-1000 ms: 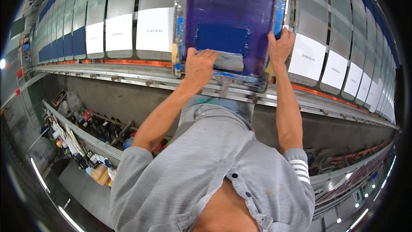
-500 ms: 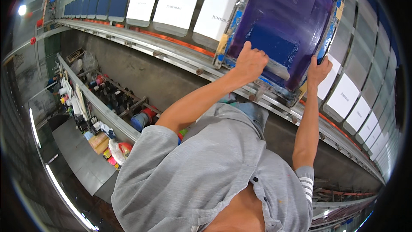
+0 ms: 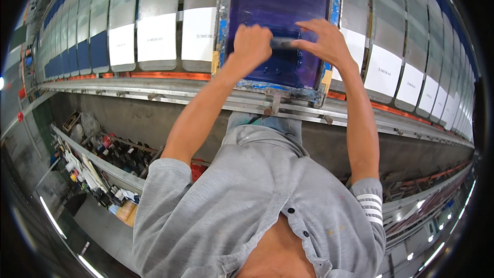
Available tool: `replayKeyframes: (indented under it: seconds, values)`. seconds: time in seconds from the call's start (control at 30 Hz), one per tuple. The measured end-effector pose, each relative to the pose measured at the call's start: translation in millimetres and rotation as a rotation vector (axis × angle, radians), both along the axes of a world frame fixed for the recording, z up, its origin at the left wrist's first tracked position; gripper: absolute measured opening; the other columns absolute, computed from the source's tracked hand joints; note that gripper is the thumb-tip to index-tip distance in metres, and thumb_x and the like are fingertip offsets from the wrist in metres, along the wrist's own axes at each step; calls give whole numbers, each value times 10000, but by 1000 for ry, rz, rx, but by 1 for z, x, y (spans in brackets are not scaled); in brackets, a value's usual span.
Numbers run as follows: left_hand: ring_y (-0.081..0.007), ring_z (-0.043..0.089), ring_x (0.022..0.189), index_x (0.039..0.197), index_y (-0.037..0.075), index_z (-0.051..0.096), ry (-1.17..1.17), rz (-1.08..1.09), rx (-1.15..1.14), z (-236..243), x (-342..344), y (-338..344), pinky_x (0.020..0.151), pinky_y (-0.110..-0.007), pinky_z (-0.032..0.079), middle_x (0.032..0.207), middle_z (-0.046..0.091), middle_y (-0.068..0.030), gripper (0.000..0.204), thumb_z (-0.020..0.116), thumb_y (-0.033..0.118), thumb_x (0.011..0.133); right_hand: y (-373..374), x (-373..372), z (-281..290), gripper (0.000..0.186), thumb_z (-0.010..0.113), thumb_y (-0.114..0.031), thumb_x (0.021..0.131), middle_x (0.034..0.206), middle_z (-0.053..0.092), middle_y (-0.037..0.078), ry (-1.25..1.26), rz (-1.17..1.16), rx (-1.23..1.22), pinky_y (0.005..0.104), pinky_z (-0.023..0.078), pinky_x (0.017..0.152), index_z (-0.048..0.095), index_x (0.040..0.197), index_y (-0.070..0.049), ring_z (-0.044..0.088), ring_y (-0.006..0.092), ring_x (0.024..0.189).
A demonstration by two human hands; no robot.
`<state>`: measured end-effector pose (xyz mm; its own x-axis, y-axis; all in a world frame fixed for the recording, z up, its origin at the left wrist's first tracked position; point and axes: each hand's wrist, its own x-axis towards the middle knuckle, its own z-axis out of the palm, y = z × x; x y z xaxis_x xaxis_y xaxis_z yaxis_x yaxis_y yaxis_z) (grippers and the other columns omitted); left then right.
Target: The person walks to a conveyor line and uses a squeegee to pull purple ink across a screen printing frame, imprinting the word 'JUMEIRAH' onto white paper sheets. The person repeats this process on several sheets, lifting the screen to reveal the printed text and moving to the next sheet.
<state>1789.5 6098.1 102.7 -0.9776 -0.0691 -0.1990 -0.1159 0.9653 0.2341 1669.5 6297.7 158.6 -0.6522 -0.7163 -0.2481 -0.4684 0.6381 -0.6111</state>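
A screen-printing frame (image 3: 222,38) with a glossy purple mesh (image 3: 288,7) lies in front of me, its edges smeared with blue and patched with tan tape. Dark blue ink (image 3: 270,68) covers the lower part of the mesh. My left hand (image 3: 252,46) is closed around the left end of a squeegee (image 3: 282,42), which lies crosswise over the ink. At the squeegee's other end is my right hand (image 3: 329,45), thumb and fingers spread apart. The thumb tip is close to the squeegee; whether it touches cannot be made out.
Long metal boards run both ways, several bearing white printed sheets (image 3: 157,41), others dark blue ones (image 3: 99,51). A metal rail (image 3: 180,92) with knobs edges the bench nearest me. Behind at left, a low shelf (image 3: 113,170) holds bottles and containers.
My right hand has let go of the frame's right edge and moved over the mesh beside the squeegee. The squeegee sits farther up the mesh, and the view has turned.
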Motion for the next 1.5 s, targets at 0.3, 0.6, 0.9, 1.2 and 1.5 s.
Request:
replayKeyframes:
  seconds: [0.3, 0.6, 0.9, 1.2, 1.5]
  values:
    - [-276, 705, 794, 941, 148, 812, 76, -46, 90, -8, 22, 14, 706, -448, 363, 847, 749, -104, 268, 646, 31, 765, 6, 66, -67, 202, 709, -65, 751, 999, 636, 72, 323, 74, -70, 482, 479, 930, 667, 948, -76, 598, 266, 1093]
    - [-318, 724, 785, 855, 138, 798, -12, -77, 56, 0, -28, -7, 767, -462, 455, 796, 731, -146, 154, 685, 111, 753, -12, 14, -47, 130, 652, -93, 792, 997, 676, 86, 249, 96, 85, 514, 484, 933, 671, 916, -57, 595, 292, 1110]
    - [-283, 701, 778, 887, 148, 792, 89, -48, 148, -3, 53, 29, 733, -449, 369, 830, 741, -92, 212, 660, 51, 753, 20, 98, -63, 192, 710, -111, 801, 1014, 650, 114, 273, 37, -80, 530, 482, 954, 680, 985, -64, 595, 294, 1111]
    - [-325, 710, 813, 991, 193, 834, -44, 20, 18, 7, -39, -7, 734, -472, 451, 853, 754, -148, 319, 673, 57, 751, 65, 7, -79, 569, 749, -473, 904, 1163, 655, 195, 299, -519, -100, 444, 504, 964, 692, 1196, 12, 590, 353, 1140]
    - [-213, 696, 1074, 1134, 60, 712, 322, -15, 59, -16, 87, 42, 789, -422, 370, 1148, 739, -82, 430, 581, -55, 741, 59, 20, -140, 544, 751, -269, 852, 1194, 571, 239, 405, -676, 18, 504, 486, 975, 595, 1259, 57, 537, 417, 1162]
